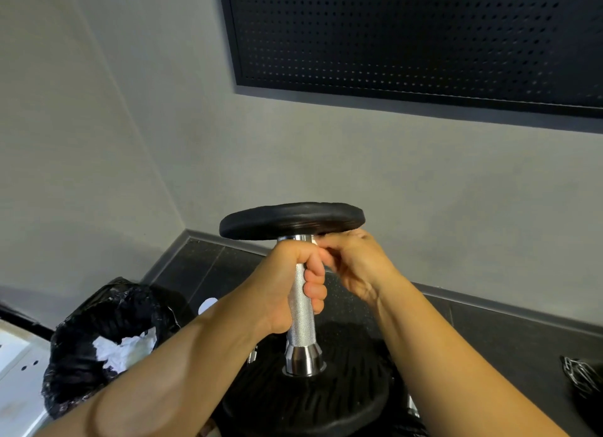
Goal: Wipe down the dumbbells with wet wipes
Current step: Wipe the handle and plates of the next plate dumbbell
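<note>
Your left grip [287, 283] closed round the knurled handle [301, 319] of the upright dumbbell [305, 355], right grip [355, 263] curled under its top plate [290, 219], contents unclear.

Fingertips of the right grip [357, 265] hidden behind the left grip [290, 286], under the top plate [290, 219] of the dumbbell [301, 309]; their hold cannot be told.

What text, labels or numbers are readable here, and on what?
No readable text in view.
Dumbbell: no marking visible on plates or handle.
White round patch behind the left forearm: blurred, nothing legible.
Pegboard: no sign or label.
</note>
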### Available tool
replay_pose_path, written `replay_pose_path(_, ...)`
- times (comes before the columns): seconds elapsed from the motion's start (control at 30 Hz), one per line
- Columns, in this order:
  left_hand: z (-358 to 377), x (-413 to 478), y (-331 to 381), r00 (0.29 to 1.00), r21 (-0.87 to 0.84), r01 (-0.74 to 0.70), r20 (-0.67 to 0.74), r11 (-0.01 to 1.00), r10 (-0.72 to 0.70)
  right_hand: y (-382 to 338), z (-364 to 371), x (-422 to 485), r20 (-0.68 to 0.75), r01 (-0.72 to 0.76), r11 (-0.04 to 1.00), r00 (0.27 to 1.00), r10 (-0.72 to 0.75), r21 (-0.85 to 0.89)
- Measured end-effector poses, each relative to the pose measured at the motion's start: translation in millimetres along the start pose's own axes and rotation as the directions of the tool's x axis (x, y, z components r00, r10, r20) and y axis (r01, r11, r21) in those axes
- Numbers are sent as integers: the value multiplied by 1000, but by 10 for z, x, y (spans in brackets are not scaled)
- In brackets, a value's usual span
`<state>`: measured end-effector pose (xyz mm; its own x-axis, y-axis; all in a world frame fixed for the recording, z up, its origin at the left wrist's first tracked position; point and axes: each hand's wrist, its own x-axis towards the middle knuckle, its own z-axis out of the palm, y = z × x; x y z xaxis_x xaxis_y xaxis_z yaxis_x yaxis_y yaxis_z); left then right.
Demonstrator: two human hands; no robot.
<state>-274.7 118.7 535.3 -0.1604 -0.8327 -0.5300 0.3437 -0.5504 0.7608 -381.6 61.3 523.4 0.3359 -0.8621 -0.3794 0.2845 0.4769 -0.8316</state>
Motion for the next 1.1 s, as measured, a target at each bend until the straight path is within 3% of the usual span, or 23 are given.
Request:
replay_pose_path(0.1,-33,-11,9,994,-65,51,96,997,-45,-7,-59,-15,50,-58,992,997,53,113)
replay_pose_path(0.2,-58,-3,10,991,-129,78,115,989,-63,-33,-53,-28,-34,17,996,999,-14,84)
replay_pose_path(0.3,-30,23,13,998,-167,58,-7,984,-60,-95,10,-64,-196,121,992,973,-124,-26)
replay_pose_path(0.4,17,108,1,985,-169,46,-154,985,-72,-198,63,-88,-319,224,945,901,-294,-239)
replay_pose_path(0.53,69,213,-46,954,-54,9,-300,998,-25,-267,112,-147,-303,269,885,868,-394,-380)
replay_pose_path(0.7,82,240,-109,942,-21,-41,-333,999,32,-200,82,-132,-248,213,969,939,-237,-123)
replay_pose_path(0.9,86,170,-126,985,-24,-6,-175,1000,2,-19,-117,14,-185,108,984,974,-134,-145)
replay_pose_path(1.03,93,136,-107,998,-45,66,5,997,-66,111,-222,53,-59,64,996,996,-67,-56)
replay_pose_path(1.1,86,130,-114,993,-58,87,85,994,-82,111,-240,43,-69,39,999,997,-40,-10)
